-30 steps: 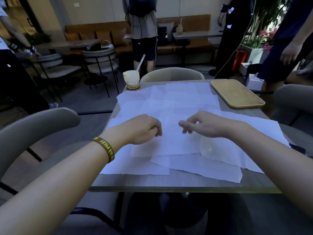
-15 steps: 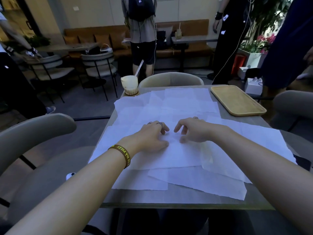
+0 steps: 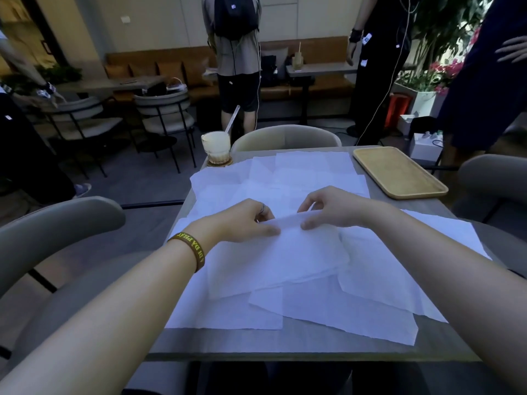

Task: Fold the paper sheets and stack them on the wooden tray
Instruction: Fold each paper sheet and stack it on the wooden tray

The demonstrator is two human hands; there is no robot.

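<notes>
Several white paper sheets (image 3: pixel 308 178) lie overlapping across the grey table (image 3: pixel 285 346). The top sheet (image 3: pixel 279 260) in the middle has its far edge lifted off the pile. My left hand (image 3: pixel 242 220) pinches that edge between thumb and fingers. My right hand (image 3: pixel 330 208) pinches the same edge just to the right, thumb underneath. An empty wooden tray (image 3: pixel 399 172) sits at the table's far right corner.
A glass of pale drink with a straw (image 3: pixel 216 148) stands on a coaster at the far left corner. Grey chairs (image 3: pixel 285 136) surround the table. Several people (image 3: pixel 236 52) stand beyond it, near other tables and a bench.
Both hands went from hovering, to resting on the middle sheet, to pinching its far edge and raising it off the pile. The camera tilted slightly.
</notes>
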